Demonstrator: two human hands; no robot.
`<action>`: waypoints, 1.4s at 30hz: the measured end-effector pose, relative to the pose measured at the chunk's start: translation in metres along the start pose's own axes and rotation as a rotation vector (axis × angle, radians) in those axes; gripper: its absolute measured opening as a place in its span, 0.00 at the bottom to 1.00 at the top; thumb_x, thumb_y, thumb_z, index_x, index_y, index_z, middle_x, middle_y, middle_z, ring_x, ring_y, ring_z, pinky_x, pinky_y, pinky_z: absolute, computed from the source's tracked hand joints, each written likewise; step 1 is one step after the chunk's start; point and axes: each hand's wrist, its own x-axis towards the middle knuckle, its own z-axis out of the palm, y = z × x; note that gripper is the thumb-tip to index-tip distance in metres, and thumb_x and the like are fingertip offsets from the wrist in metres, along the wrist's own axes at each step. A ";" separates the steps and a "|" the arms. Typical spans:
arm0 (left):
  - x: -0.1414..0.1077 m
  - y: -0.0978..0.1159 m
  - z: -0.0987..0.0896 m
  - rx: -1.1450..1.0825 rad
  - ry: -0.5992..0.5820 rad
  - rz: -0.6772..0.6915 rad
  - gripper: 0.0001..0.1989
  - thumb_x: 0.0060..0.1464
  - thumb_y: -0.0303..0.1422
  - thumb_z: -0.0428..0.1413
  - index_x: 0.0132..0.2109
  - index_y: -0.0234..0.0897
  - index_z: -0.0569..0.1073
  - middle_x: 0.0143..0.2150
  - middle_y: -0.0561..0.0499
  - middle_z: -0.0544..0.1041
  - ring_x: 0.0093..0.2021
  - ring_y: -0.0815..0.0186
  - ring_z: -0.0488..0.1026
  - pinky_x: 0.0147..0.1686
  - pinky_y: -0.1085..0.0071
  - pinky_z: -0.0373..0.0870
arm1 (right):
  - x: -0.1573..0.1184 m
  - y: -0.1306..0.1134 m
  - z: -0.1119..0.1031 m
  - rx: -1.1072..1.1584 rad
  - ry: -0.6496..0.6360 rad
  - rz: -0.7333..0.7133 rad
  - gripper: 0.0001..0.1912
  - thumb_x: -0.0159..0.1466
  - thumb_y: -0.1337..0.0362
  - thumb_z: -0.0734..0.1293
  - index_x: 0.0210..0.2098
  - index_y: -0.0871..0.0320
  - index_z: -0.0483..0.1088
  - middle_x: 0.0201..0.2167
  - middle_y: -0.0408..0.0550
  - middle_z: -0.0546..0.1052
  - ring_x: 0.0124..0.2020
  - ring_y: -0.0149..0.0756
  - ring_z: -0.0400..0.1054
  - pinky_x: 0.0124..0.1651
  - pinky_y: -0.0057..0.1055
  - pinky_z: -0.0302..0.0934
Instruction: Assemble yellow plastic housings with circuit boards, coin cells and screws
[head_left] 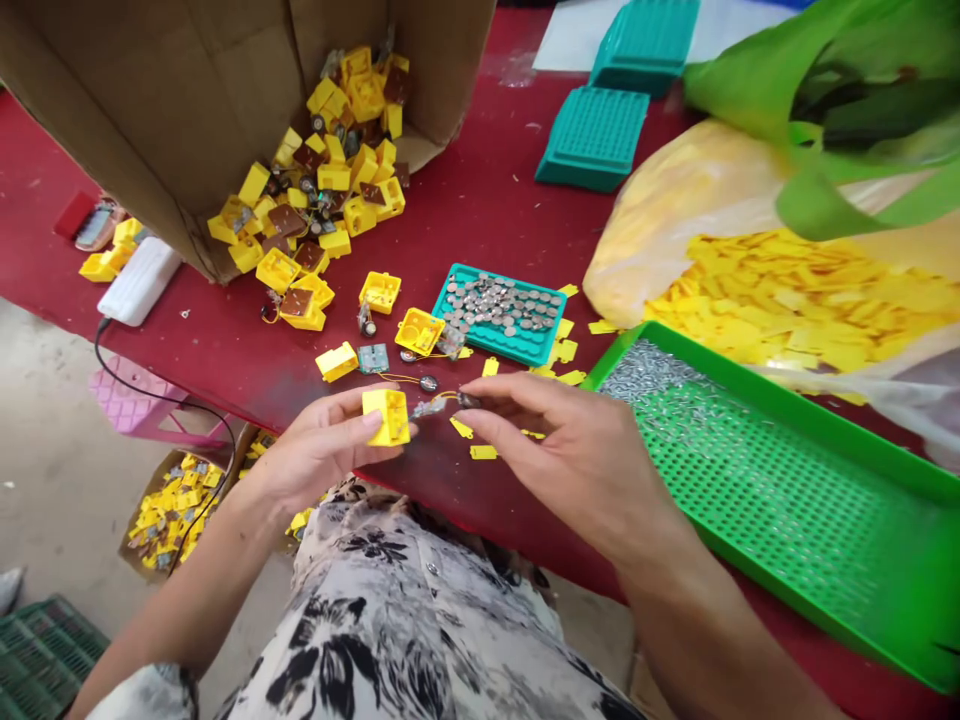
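Note:
A small yellow plastic housing point(387, 418) is pinched between the thumb and fingers of my left hand point(330, 440), near the table's front edge. My right hand point(540, 430) grips a small dark round part point(469, 400) by its fingertips. Thin yellow wires run from that part to a small circuit piece point(429, 407), which hangs beside the housing's right side. Just beyond my hands lie another round wired part point(428, 383), a circuit board point(373, 358) and open yellow housings point(419, 332). A teal tray point(517, 350) of button cells stands behind them.
A cardboard box point(150, 110) spills yellow housings at the back left. A green perforated tray point(750, 490) with screws lies at the right, before a plastic bag point(637, 220) of flat yellow pieces. A white power bank point(140, 281) trails a black cable over the left edge.

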 end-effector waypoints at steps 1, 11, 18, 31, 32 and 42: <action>0.000 -0.001 0.000 -0.036 -0.026 -0.024 0.20 0.46 0.33 0.69 0.47 0.33 0.78 0.42 0.46 0.80 0.42 0.63 0.80 0.42 0.72 0.76 | 0.004 -0.002 -0.002 -0.018 0.024 -0.031 0.06 0.60 0.65 0.70 0.38 0.57 0.76 0.34 0.44 0.81 0.32 0.35 0.75 0.37 0.33 0.70; 0.003 -0.030 0.002 -0.343 -0.132 -0.166 0.27 0.44 0.29 0.70 0.52 0.40 0.73 0.47 0.46 0.80 0.43 0.53 0.82 0.36 0.71 0.80 | 0.012 -0.011 0.004 -0.199 0.144 -0.196 0.05 0.62 0.69 0.68 0.38 0.60 0.74 0.34 0.48 0.81 0.33 0.36 0.76 0.36 0.31 0.69; 0.018 -0.038 0.015 -0.386 -0.041 -0.073 0.11 0.53 0.30 0.64 0.44 0.30 0.77 0.41 0.46 0.81 0.40 0.64 0.80 0.42 0.66 0.79 | -0.020 -0.006 0.014 0.079 0.071 0.070 0.03 0.60 0.69 0.69 0.35 0.57 0.74 0.29 0.43 0.76 0.28 0.29 0.71 0.30 0.25 0.66; 0.024 -0.053 0.018 -0.149 -0.028 0.093 0.20 0.45 0.34 0.70 0.46 0.37 0.78 0.42 0.49 0.82 0.38 0.71 0.78 0.39 0.78 0.72 | -0.034 -0.004 0.013 0.016 -0.039 0.108 0.08 0.62 0.69 0.66 0.36 0.57 0.78 0.33 0.46 0.81 0.33 0.35 0.76 0.37 0.31 0.70; 0.024 -0.053 0.018 -0.140 -0.034 0.100 0.20 0.45 0.35 0.70 0.46 0.37 0.78 0.42 0.48 0.82 0.38 0.70 0.78 0.40 0.78 0.72 | -0.034 -0.004 0.013 0.004 -0.030 0.104 0.08 0.63 0.69 0.66 0.36 0.57 0.78 0.33 0.46 0.81 0.33 0.35 0.76 0.37 0.31 0.70; 0.023 -0.049 0.024 -0.114 -0.049 0.131 0.20 0.47 0.36 0.68 0.47 0.38 0.77 0.44 0.47 0.82 0.43 0.66 0.78 0.44 0.74 0.71 | -0.033 -0.010 0.010 -0.055 0.044 0.015 0.07 0.63 0.72 0.66 0.37 0.58 0.75 0.33 0.45 0.81 0.34 0.33 0.76 0.36 0.28 0.69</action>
